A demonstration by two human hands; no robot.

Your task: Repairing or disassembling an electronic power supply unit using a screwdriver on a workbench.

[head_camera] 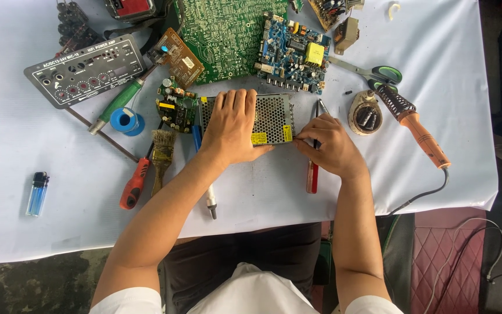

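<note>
My left hand (232, 125) lies flat on top of a metal power supply box with a perforated cover (274, 116), pressing it to the white table cover (262, 192). My right hand (326, 145) rests at the box's right front corner, fingertips touching its edge by a yellow label. A red-handled screwdriver (312, 174) lies under my right hand, its shaft pointing away from me. Whether the hand grips the screwdriver is hidden.
Circuit boards: green (222, 35), blue (291, 52), small brown (178, 55), small dark (176, 104). Orange-handled soldering iron (419, 131), stand (366, 113), green scissors (379, 72), brush (161, 151), orange screwdriver (135, 180), green-handled tool (117, 102), solder spool (126, 120), lighter (38, 193), grey panel (85, 70).
</note>
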